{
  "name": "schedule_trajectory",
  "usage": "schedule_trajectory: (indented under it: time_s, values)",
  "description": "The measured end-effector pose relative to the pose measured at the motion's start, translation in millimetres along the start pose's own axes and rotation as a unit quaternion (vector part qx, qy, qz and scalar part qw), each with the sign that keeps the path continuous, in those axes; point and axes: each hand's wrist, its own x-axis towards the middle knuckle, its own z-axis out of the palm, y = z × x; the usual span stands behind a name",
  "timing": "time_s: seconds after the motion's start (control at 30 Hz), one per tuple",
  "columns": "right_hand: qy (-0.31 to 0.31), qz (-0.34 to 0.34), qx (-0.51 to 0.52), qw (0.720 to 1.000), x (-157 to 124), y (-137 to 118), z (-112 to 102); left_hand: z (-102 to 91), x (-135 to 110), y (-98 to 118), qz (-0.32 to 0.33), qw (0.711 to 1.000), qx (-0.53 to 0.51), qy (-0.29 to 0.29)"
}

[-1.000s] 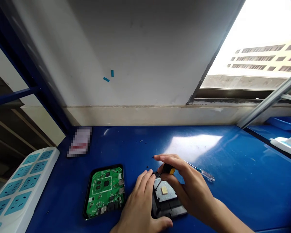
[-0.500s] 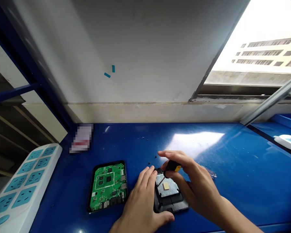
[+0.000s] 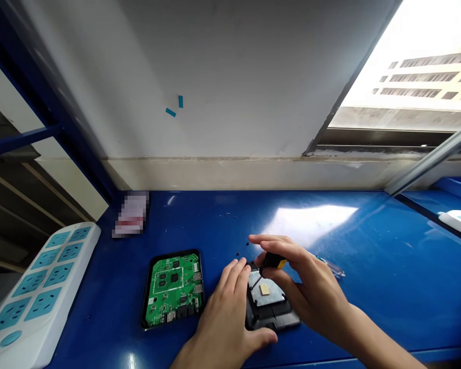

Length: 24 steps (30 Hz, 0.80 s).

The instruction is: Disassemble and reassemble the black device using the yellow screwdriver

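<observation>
My right hand (image 3: 305,271) has its thumb and fingers closed round the black and yellow handle of a screwdriver (image 3: 273,262). The thin shaft slants down to the far left corner of a silvery metal plate (image 3: 272,299) with a pale square pad on it. That plate lies in a black plastic cover (image 3: 259,319), partly behind my hands. Along the cover's left side rests my left hand (image 3: 225,310), fingers together at the far corner and thumb reaching across the near end, holding it against the table. To the left lies a green circuit board (image 3: 167,297) in a black case (image 3: 142,318).
Small dark screws (image 3: 237,254) lie just beyond my left fingertips. A clear pen (image 3: 332,267) is partly behind my right hand. White power strip (image 3: 71,292) stands at the left edge. A blurred packet (image 3: 132,212) sits at the back left of the blue table (image 3: 388,287).
The whole view has shifted slightly, so things sit a little higher and to the right. Both hands keep nearly the same places, and the screwdriver stays at the same corner of the plate.
</observation>
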Motion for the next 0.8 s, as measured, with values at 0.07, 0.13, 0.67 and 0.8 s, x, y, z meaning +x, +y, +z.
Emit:
schedule_trajectory:
  time_s: [0.07,0.13,0.67,0.8]
  values:
    - [-0.026,0.006,0.023,0.999,1.8,-0.1,-1.6,-0.5,0.0,0.2,0.004,1.000,0.001,0.000]
    - [-0.053,0.016,0.046,0.997,3.8,-0.3,-3.8,-0.5,-0.4,-0.2,0.008,1.000,0.003,0.000]
    - [-0.069,0.087,0.119,0.987,16.1,-7.6,-6.6,3.2,-0.8,-4.9,0.027,0.999,0.025,0.016]
    - [-0.065,0.125,0.192,0.971,12.7,-1.8,-2.7,3.5,-1.8,-4.2,0.019,1.000,0.022,0.011]
